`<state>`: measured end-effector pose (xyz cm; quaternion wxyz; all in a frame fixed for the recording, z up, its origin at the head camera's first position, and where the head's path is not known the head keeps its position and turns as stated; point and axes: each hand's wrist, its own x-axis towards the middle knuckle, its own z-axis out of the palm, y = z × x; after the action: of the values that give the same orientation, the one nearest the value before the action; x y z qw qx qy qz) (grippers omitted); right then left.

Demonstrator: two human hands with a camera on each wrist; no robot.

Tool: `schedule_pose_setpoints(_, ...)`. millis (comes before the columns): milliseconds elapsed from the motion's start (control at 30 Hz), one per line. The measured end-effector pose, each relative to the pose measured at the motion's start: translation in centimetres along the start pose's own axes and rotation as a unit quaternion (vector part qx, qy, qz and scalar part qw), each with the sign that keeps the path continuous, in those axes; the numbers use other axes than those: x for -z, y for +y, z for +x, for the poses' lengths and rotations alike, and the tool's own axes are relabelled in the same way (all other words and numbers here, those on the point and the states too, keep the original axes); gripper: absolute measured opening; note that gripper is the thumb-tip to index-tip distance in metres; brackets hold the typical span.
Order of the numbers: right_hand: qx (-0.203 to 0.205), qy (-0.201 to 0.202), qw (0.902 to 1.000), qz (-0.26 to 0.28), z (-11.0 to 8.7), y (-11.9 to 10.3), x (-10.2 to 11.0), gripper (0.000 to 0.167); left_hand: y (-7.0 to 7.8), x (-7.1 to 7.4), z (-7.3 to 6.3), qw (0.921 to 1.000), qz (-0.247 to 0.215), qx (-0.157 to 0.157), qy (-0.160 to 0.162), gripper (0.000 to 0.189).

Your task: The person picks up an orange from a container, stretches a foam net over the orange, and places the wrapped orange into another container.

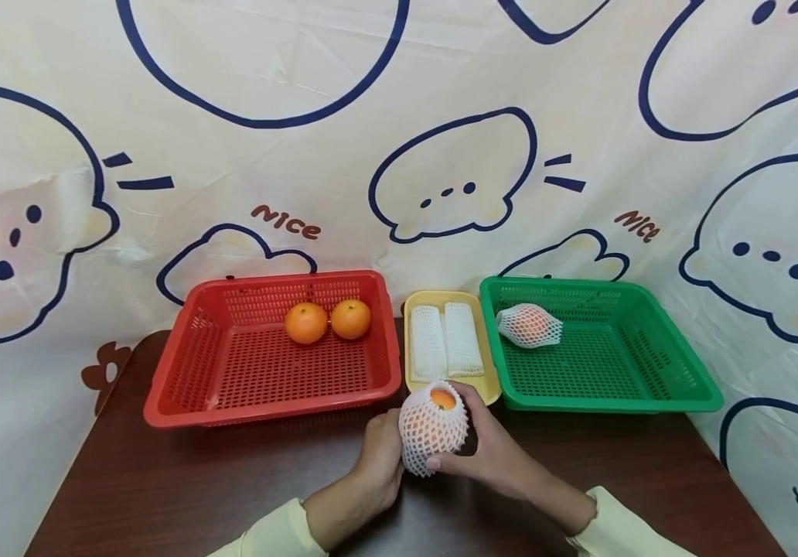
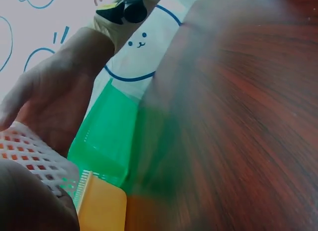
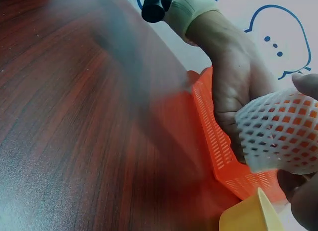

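Observation:
An orange (image 1: 443, 399) sits inside a white foam net sleeve (image 1: 430, 437), its top showing through the open upper end. Both hands hold it above the front part of the table. My left hand (image 1: 381, 458) grips the sleeve from the left, its fingers mostly hidden behind it. From the other side my right hand (image 1: 492, 452) holds it, thumb on the near face and fingers at the back. In the right wrist view the loose lower end of the net (image 3: 258, 141) extends past the fruit toward the left palm.
A red basket (image 1: 274, 402) with two bare oranges (image 1: 305, 322) stands at the left. Flat foam nets (image 1: 429, 340) lie in a yellow tray (image 1: 491, 391) behind the hands. The green basket (image 1: 615, 404) at the right contains one netted fruit (image 1: 530, 325). A patterned cloth hangs behind.

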<state>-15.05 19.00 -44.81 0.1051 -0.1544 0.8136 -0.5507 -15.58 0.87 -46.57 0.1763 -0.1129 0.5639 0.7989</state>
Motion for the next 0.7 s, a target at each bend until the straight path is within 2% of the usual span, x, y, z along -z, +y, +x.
schedule_pose_setpoints(200, -0.023, 0.014, 0.9995, 0.017, 0.2, -0.4, 0.6, 0.079, -0.4, -0.3, -1.2, 0.9959, 0.09, -0.007, -0.009, 0.03)
schedule_pose_setpoints(300, -0.046, 0.024, 0.9983, 0.025, 0.4, -0.9, 1.1, 0.078, -0.4, -0.4, -1.8, 0.9897, 0.139, -0.034, -0.003, 0.031)
schedule_pose_setpoints(367, -0.055, 0.03, 0.9977, 0.027, 0.5, -1.2, 1.5, 0.078, 0.0, -0.4, -2.3, 0.9847, 0.162, -0.065, -0.001, 0.037)
schedule_pose_setpoints(467, -0.06, 0.038, 0.9962, 0.05, 0.7, -1.7, 1.9, 0.077, 1.1, -0.3, -3.1, 0.9769, 0.177, -0.12, -0.005, 0.043)
schedule_pose_setpoints(567, -0.058, 0.042, 0.9948, 0.072, 0.8, -2.0, 2.3, 0.077, 2.7, -0.2, -3.4, 0.9722, 0.166, -0.163, -0.029, 0.046)
schedule_pose_setpoints(700, -0.049, 0.038, 0.9942, 0.088, 0.8, -2.2, 2.5, 0.078, 4.7, 0.1, -3.1, 0.9661, 0.169, -0.179, -0.079, 0.053)
